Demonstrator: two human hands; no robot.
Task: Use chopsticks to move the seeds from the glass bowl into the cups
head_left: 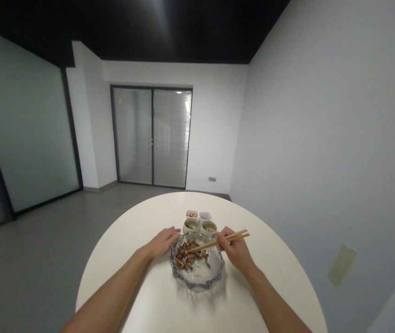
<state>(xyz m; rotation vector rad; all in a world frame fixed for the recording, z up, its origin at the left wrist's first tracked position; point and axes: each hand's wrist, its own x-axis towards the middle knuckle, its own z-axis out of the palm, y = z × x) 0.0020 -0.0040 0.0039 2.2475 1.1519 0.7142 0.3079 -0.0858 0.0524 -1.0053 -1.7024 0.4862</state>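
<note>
A clear glass bowl (197,279) with a scalloped rim stands on the table, holding a heap of small dark-and-light striped elongated pieces (186,260), mostly on its left side. Beside its left rim, my left hand (164,241) rests with fingers stretched out, holding nothing. Wooden chopsticks (233,237) are in my right hand (234,249) at the bowl's right. Their tips reach down to the pieces; whether they grip one I cannot tell. Just behind the bowl are a left cream cup (186,227) and a right cream cup (208,224), both with something inside.
Behind the cups sit a small white dish of tan nut-like pieces (192,214) and another white dish (205,216), its contents unclear. Everything stands on a round white table (142,296). A white wall (304,162) rises on the right.
</note>
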